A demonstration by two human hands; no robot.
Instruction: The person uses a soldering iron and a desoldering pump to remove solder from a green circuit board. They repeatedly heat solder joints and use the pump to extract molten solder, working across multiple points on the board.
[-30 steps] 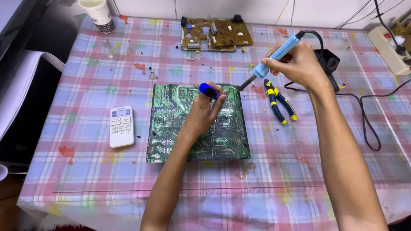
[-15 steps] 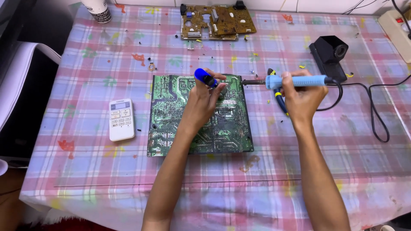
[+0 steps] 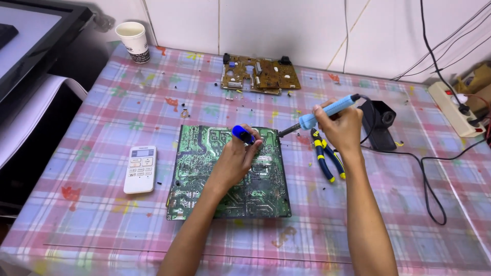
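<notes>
Soldering iron [image 3: 327, 111] is sitting gripped in the closed right hand [image 3: 341, 128], tip at the green circuit board's [image 3: 204, 189] top edge. Left hand [image 3: 236, 157] is closing around a blue tool [image 3: 242, 134] over the board. Open tablecloth [image 3: 327, 235] is lying along the near edge.

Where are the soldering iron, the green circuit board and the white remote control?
soldering iron [image 3: 331, 109], head view, on its blue handle.
green circuit board [image 3: 199, 174], head view, on its bare left half.
white remote control [image 3: 140, 168], head view, on its button panel.
</notes>
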